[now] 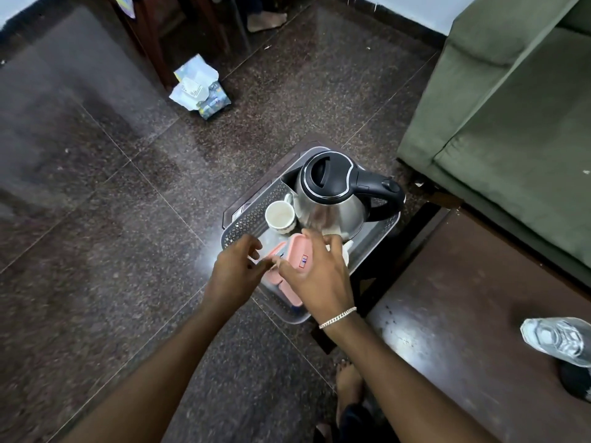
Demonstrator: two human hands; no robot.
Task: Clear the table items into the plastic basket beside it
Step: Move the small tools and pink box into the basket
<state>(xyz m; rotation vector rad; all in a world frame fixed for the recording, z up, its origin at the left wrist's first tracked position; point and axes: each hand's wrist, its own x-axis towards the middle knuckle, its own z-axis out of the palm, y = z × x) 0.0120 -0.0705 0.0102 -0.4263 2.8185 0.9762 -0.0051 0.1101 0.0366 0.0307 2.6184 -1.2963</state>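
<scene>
Head view: both hands hover over the grey plastic basket on the floor left of the bench. The left hand has fingers loosely apart, empty; the right hand, fingers spread, steadies the pink box, likely fitting it near the kettle and cup. A glass bottle waits on the bench.

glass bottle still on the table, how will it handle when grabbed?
The glass bottle lies on its side near the table edge, so it may roll if nudged. Clear faceted glass looks smooth, probably slippery, and breakable if dropped. Whether it holds liquid can't be told.
</scene>
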